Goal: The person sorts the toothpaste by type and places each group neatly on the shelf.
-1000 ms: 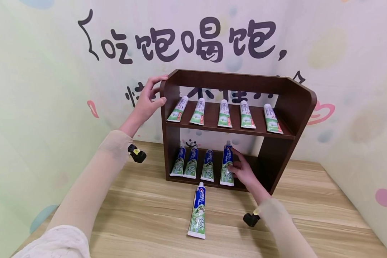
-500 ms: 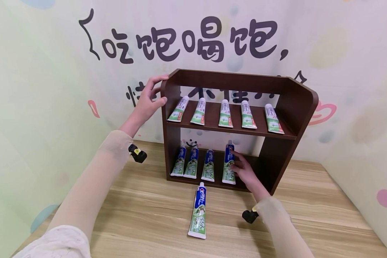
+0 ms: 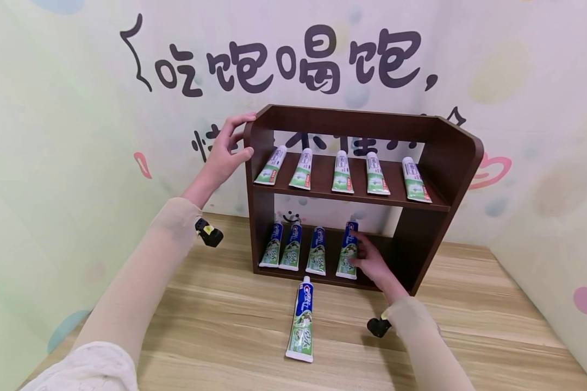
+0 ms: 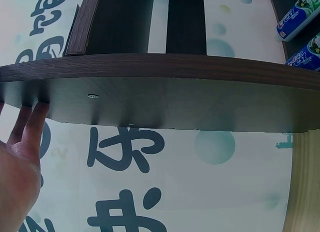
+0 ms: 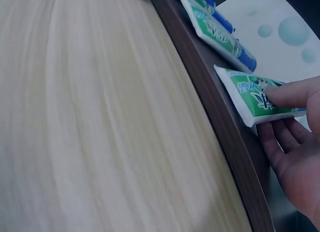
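My right hand [image 3: 373, 263] pinches a blue-and-green toothpaste tube [image 3: 348, 252] at the lower shelf board, cap end toward the back. In the right wrist view the thumb lies over the tube's green face and the fingers are beneath it. The tube's white crimped end [image 5: 235, 97] is near the front edge. My left hand [image 3: 223, 152] touches the upper left side panel of a dark brown shelf rack [image 3: 352, 120]. In the left wrist view its extended fingers [image 4: 35, 122] meet the panel's outer face.
Several blue-and-green tubes [image 3: 316, 252] lie left of the right hand on the lower board. White-and-green tubes [image 3: 342, 174] line the upper board. Another blue-and-green tube [image 3: 300, 326] lies on the wooden table [image 3: 215, 326] before the rack. A patterned wall [image 3: 533, 136] stands behind.
The right hand has shifted the tube slightly right and lowered its cap end, so it lies back along the lower board. The left hand has stayed at the side panel.
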Demonstrator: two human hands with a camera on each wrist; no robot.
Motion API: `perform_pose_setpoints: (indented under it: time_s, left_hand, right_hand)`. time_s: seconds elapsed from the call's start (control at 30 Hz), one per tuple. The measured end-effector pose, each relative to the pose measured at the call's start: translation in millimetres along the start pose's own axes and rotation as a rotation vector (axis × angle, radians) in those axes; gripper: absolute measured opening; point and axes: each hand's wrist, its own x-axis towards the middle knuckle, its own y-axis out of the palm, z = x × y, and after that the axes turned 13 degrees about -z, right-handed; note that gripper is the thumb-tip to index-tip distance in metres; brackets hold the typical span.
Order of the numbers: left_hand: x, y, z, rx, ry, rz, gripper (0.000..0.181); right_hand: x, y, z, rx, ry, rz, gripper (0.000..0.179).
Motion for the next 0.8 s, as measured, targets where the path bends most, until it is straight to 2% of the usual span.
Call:
perform_pose_setpoints:
  time_s: [0.4,0.8]
  left_hand:
    - [0.2,-0.9,-0.3,-0.014,-0.004,0.001,0.056]
    - [-0.9,0.1,-2.5,-0.010,0.004,0.000,0.056]
  right_hand:
    - [-1.0,-6.9,0.1,-0.209,-0.042,0.073,0.081]
    - [-4.1,-10.1,-4.4,-0.206,-0.020,0.121,0.087]
